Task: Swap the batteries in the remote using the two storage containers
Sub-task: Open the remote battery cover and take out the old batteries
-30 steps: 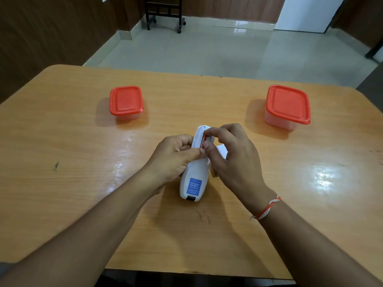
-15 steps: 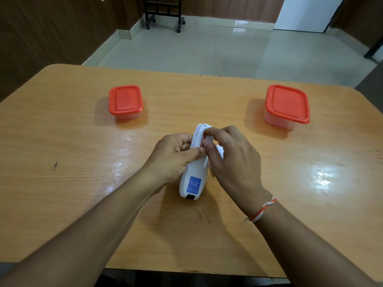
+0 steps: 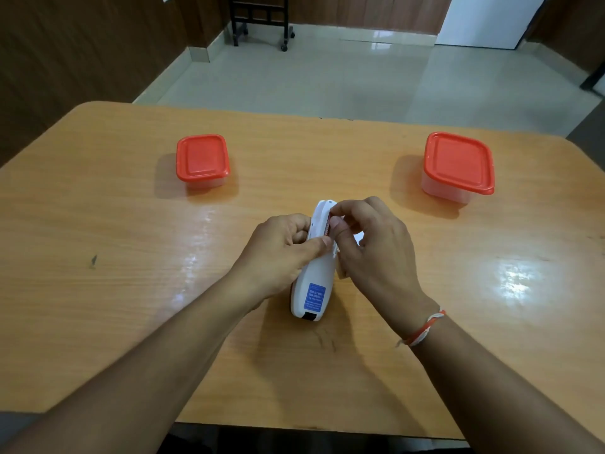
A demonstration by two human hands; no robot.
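Note:
A white remote (image 3: 313,283) with a blue label lies back side up at the middle of the wooden table (image 3: 98,290), slightly tipped onto its left edge. My left hand (image 3: 278,253) grips its left side, thumb across the back. My right hand (image 3: 370,244) pinches a red battery (image 3: 327,224) sitting in the open compartment at the remote's far end. A white piece, maybe the battery cover (image 3: 358,238), shows under my right hand. Two clear containers with red lids stand closed: a small one (image 3: 202,160) at the far left, a larger one (image 3: 458,167) at the far right.
The table's front edge (image 3: 294,427) is close to my body. Beyond the far edge lies a tiled floor with a black wheeled stand (image 3: 262,21). A small dark mark (image 3: 94,261) sits on the table's left part.
My hands and the remote have stayed almost in place. The right hand's fingers shifted slightly on the battery at the remote's far end.

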